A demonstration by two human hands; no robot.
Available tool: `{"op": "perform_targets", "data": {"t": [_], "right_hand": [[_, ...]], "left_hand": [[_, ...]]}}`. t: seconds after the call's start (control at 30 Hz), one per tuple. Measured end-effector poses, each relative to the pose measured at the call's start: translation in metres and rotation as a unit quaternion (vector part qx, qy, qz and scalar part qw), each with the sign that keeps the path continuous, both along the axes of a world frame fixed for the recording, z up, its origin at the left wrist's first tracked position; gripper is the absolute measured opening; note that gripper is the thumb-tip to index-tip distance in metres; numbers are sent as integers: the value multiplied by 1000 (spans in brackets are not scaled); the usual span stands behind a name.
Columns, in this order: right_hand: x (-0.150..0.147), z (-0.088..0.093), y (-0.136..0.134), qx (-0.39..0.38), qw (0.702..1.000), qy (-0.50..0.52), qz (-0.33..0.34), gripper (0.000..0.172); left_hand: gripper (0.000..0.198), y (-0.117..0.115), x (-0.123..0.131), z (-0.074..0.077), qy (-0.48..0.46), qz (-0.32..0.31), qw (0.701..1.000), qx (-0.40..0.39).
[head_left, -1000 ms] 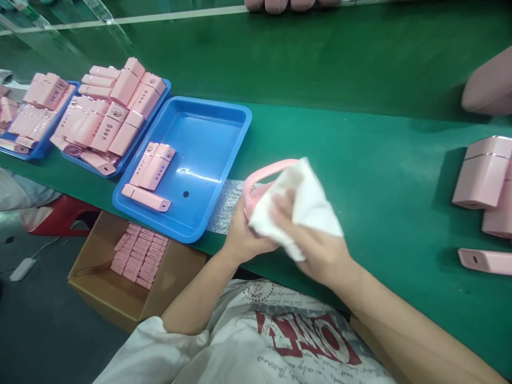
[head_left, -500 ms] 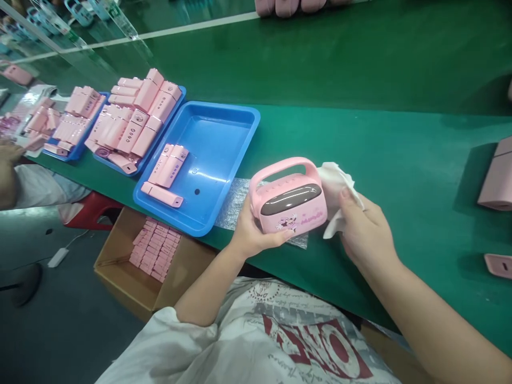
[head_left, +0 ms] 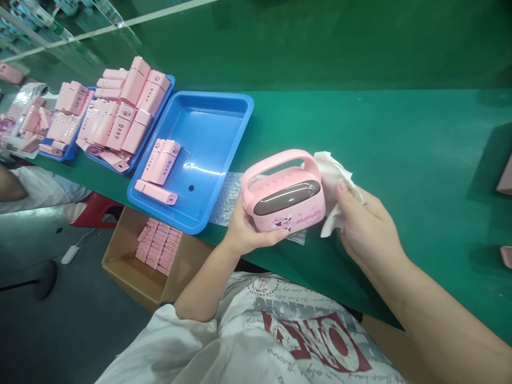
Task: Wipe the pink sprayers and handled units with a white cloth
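A pink device with a carrying handle [head_left: 294, 216], a dark glossy oval panel and a printed cartoon figure on its front, is held up above the table. Around its left end and lower edge my left hand [head_left: 246, 229] is closed, thumb along the front. My right hand [head_left: 366, 221] pinches a crumpled white cloth or tissue [head_left: 334, 184], which lies against the device's right side. Beneath the device, a sheet of clear bubble wrap [head_left: 228, 205] rests on the green table [head_left: 384, 144]. What the device's back looks like is hidden.
Left of my hands stands a blue tray [head_left: 212, 128] with 3 pink parts [head_left: 164, 162]. Further left, more blue trays are heaped with pink parts [head_left: 120, 117]. An open cardboard box [head_left: 120, 256] of pink pieces sits below the table edge. Another person's arm [head_left: 16, 186] shows at far left.
The device has tilted slightly and its handle end has turned a little in my left hand. The cloth stays at its right side. The whole view has shifted slightly.
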State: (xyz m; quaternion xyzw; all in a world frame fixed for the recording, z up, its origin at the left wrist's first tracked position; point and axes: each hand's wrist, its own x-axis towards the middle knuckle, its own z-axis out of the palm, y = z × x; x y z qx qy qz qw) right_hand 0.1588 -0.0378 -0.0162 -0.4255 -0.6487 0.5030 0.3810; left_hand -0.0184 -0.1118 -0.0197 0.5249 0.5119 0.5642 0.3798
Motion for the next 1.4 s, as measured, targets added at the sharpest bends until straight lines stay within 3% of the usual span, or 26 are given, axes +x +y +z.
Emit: {"op": "perform_targets", "data": {"t": [0.13,0.33,0.47,0.67,0.9,1.03,1.13,1.23,1.4], "right_hand": [[2,2,-4,-118,991,57,25,43],[9,8,-12,-98,987,115,55,38],[14,13,-19,-102,973,169,119,38],[11,16,-21,18,977,147,156,35],[5,23,-19,231,966,58,103,29],[3,19,-15,327,939,-12,107,52],[0,14,-13,389,914,-51,102,57],[-2,11,-14,416,902,-72,93,54],[1,12,-23,408,909,-83,30,51]], "left_hand": [[77,-2,-2,-2,20,-3,1000,14],[62,-3,-11,2,23,-55,996,65],[54,-5,-14,3,-51,-103,993,26],[55,-6,-11,3,-101,-96,990,4],[63,-3,-13,0,-82,-108,990,48],[67,0,-12,-2,-51,-90,992,69],[75,0,-7,0,-6,-61,996,62],[74,0,-3,2,13,-39,998,44],[61,0,2,1,11,-18,999,49]]}}
